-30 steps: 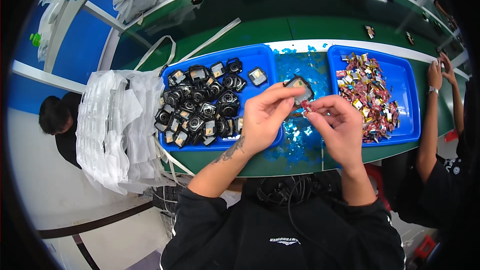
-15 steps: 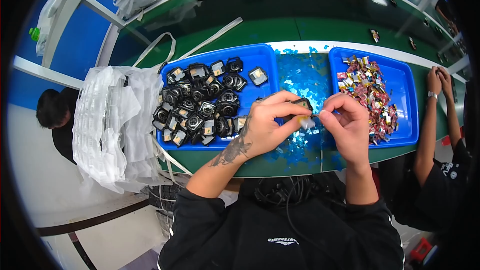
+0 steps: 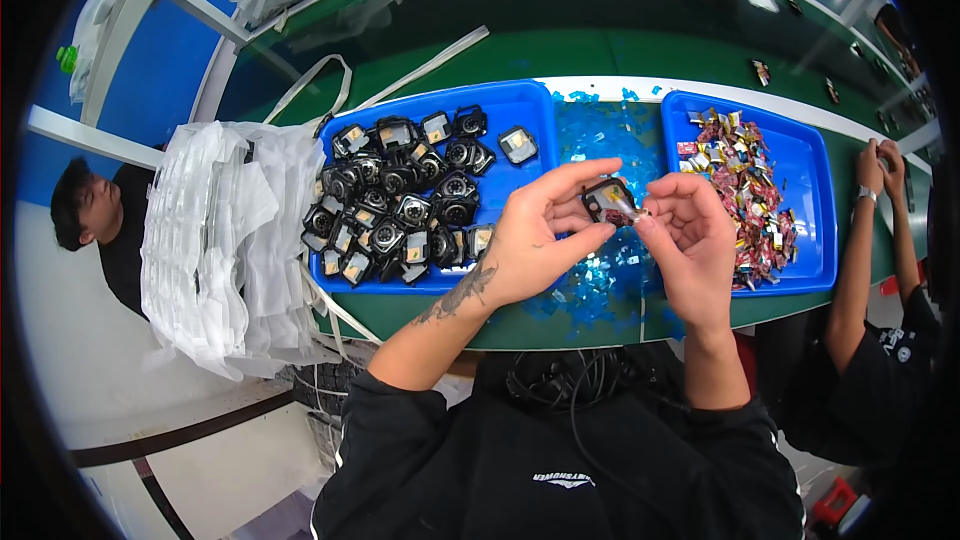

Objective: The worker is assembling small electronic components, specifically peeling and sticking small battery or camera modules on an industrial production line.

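My left hand point(image 3: 535, 235) holds a black watch case point(image 3: 607, 202) between thumb and fingers, over the gap between two blue trays. The case is tilted, its open side with a shiny inside partly showing. At its right edge my right hand point(image 3: 690, 250) pinches thumb against forefinger on something small and pale; what it is stays too small to make out. To the left, a blue tray point(image 3: 540, 120) holds many similar black watch cases point(image 3: 412, 210). The right blue tray point(image 3: 815, 200) contains a heap of small pink, yellow and silvery parts point(image 3: 755, 200).
Blue film scraps point(image 3: 590, 295) litter the green table point(image 3: 450, 332) between the trays. White plastic trays point(image 3: 215, 250) are stacked at the left, beside a person point(image 3: 120, 230). Beyond a white ledge runs a green belt point(image 3: 540, 10) with scattered parts. Another person's arms point(image 3: 862, 250) reach in at right.
My left hand has turned the watch case so its inside shows, and its fingers have spread more. My right fingers remain at its edge. The person at left has raised their head.
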Demonstrator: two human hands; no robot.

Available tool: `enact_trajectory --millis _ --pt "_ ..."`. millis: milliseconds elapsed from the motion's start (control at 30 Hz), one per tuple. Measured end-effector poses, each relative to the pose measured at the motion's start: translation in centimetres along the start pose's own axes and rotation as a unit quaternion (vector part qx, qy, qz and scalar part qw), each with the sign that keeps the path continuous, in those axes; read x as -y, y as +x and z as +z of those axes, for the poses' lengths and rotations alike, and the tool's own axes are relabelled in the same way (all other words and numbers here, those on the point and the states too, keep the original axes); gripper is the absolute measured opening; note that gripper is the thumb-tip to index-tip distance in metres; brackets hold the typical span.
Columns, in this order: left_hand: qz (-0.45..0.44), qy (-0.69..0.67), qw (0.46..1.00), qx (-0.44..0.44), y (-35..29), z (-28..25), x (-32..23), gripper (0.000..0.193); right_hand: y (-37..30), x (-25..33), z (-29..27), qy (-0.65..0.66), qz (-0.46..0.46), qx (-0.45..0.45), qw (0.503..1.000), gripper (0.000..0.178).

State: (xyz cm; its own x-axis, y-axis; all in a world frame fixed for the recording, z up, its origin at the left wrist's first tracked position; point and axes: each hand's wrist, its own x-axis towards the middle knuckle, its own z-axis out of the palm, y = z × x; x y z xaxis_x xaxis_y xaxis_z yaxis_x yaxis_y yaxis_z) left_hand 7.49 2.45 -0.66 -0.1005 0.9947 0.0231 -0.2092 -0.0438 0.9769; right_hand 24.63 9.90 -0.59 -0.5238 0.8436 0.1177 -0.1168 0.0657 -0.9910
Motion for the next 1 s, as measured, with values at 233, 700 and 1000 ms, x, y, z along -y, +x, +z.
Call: enact_trajectory --millis 233,700,1000 --pt "-0.003 -0.005 1.000 0.007 0.1 -0.3 0.6 0.055 0.3 0.4 -0.2 -0.055 -0.026 0.024 0.998 0.029" --pt "0.034 0.050 0.998 -0.007 -0.1 0.1 0.5 0.055 0.5 0.3 0.4 -0.166 -0.040 -0.010 0.985 0.028" --pt "0.061 0.046 0.997 -0.031 -0.2 0.5 1.0 0.055 -0.1 -0.6 1.2 -0.199 -0.088 -0.059 0.974 0.026"
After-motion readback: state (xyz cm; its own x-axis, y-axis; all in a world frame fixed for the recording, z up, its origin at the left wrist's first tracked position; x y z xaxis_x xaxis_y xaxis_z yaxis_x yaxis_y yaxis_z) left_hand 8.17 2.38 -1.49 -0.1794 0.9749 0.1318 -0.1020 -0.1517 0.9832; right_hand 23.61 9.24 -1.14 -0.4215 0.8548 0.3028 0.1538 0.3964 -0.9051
